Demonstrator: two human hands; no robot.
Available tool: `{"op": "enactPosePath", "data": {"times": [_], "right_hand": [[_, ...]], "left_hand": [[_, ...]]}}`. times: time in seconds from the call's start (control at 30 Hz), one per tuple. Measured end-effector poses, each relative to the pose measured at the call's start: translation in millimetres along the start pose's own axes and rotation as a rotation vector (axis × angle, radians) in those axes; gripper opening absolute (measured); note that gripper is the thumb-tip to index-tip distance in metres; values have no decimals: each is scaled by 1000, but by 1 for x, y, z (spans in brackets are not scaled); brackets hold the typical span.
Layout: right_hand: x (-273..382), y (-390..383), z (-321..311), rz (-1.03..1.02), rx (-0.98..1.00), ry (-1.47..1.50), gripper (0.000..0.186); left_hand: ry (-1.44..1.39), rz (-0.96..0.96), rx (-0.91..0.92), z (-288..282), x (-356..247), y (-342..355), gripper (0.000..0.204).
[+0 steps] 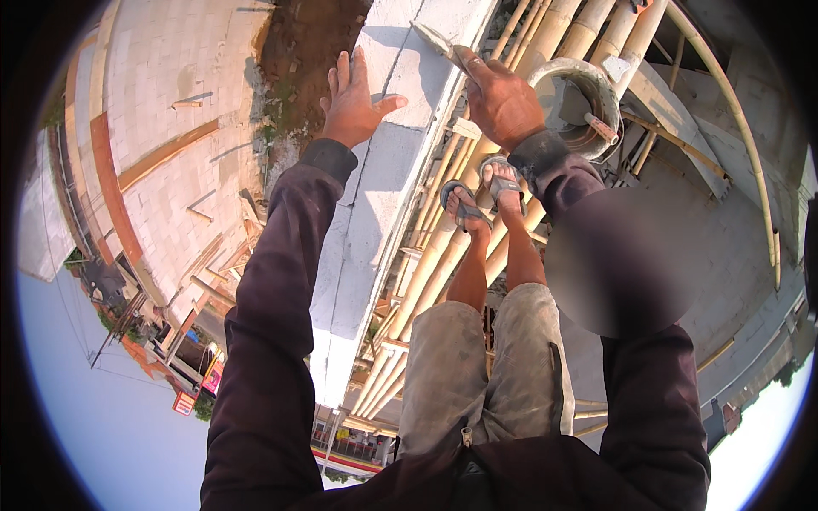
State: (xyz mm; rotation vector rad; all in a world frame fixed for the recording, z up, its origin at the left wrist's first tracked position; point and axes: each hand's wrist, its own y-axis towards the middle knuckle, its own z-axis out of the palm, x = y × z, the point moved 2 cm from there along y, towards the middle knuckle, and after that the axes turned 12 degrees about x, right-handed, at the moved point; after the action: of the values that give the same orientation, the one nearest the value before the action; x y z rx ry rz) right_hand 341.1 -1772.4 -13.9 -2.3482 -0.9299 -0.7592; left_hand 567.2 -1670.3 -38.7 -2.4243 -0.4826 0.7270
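My left hand (351, 104) has its fingers spread over the edge of a pale block wall (362, 204); whether the palm presses on it I cannot tell. My right hand (503, 98) is closed round the handle of a trowel (434, 39), whose grey blade points left over the wall's top. Dark joint lines run along and across the blocks. Just right of my right hand stands a round bucket (612, 94) with a mortar-crusted rim and grey contents. A stubby reddish cylindrical piece (601, 129), perhaps a handle, sticks out over its rim.
Bamboo poles (430, 264) form the scaffold under my sandalled feet (481, 192). One curved bamboo pole (724, 89) rises at the right. Left of the wall, far below, lie bare soil (302, 51) and another block wall (183, 77) with a timber strip (166, 155).
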Motion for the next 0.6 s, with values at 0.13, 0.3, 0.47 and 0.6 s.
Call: {"op": "enactPosePath", "data": {"times": [0.13,0.3,0.47,0.6], "right_hand": [[9,-8,11,-1,17,-14,48],[17,-9,13,32,73,-53,47],[21,-16,16,28,32,19,51],[26,-39,39,230,-185,540,44]], "left_hand": [[-54,-24,8,-1,-3,1,116],[-58,13,-8,3,3,8,115],[-35,59,-15,2,8,13,115],[-42,72,13,-3,1,13,114]]}}
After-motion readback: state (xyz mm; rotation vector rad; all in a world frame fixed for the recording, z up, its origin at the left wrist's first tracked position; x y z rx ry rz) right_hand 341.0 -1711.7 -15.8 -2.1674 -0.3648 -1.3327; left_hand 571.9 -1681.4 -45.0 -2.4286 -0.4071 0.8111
